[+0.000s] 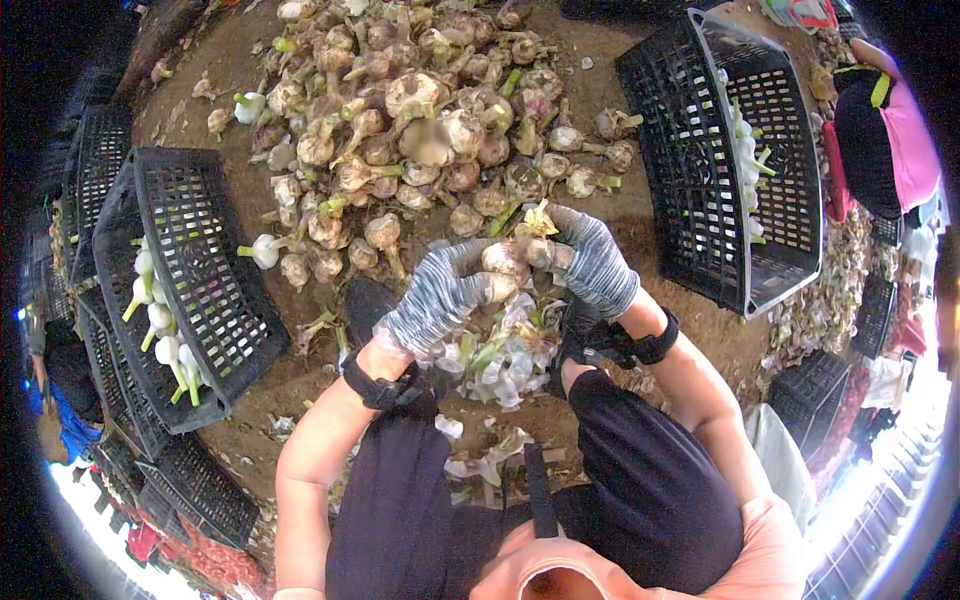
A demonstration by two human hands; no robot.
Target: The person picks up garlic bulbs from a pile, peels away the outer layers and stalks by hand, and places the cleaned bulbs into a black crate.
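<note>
A garlic bulb (pixel 505 258) with brownish dry skin is held between my two gloved hands, above the ground. My left hand (pixel 440 295), in a grey striped knit glove with bare fingertips, is closed around the bulb from the left. From the right, my right hand (pixel 598 262) pinches at its stem side, where a yellowish dry tuft (pixel 537 220) sticks up. Fingers partly cover the bulb. Below the hands lies a heap of peeled skins (pixel 505 355). Just beyond them spreads a big pile of unpeeled garlic (pixel 370 150).
A black plastic crate (pixel 215 270) on the left holds several cleaned white bulbs (pixel 165 325). Another black crate (pixel 690 160) on the right also contains garlic. More crates (pixel 810 400) and a person in pink (pixel 905 150) are at the right edge.
</note>
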